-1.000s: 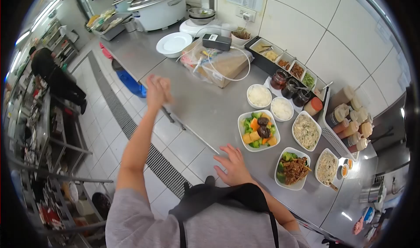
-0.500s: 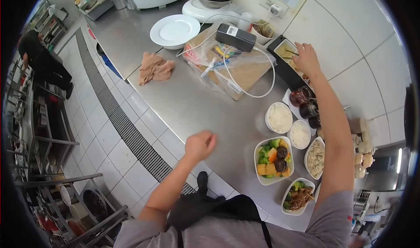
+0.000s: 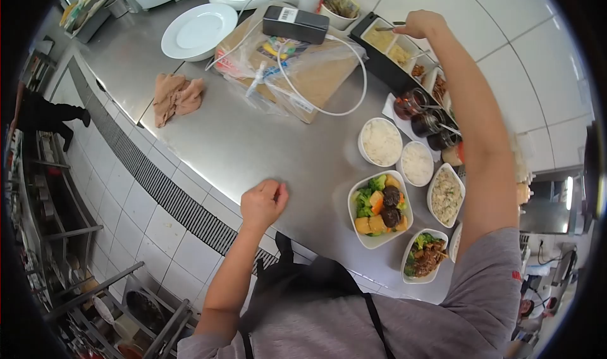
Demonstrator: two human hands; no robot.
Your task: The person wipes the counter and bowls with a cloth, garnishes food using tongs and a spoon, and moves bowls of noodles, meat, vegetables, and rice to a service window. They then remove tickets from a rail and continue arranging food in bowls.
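Head view, right hand: your right hand (image 3: 422,24) pinches a utensil handle (image 3: 387,27) in the far condiment tray (image 3: 379,68).
Head view, left hand: your left hand (image 3: 262,202) rests clenched, empty, on the counter (image 3: 253,144) edge.
Risk: your outstretched forearm hangs over the sauce jars (image 3: 425,113); dropping it could tip them.

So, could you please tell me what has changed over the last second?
The left hand let go of the pink cloth, which now lies on the steel counter, and dropped back to the counter's near edge, loosely closed. The right hand left that edge and reached out to the spoon handle at the condiment tray. The food bowls stayed put.
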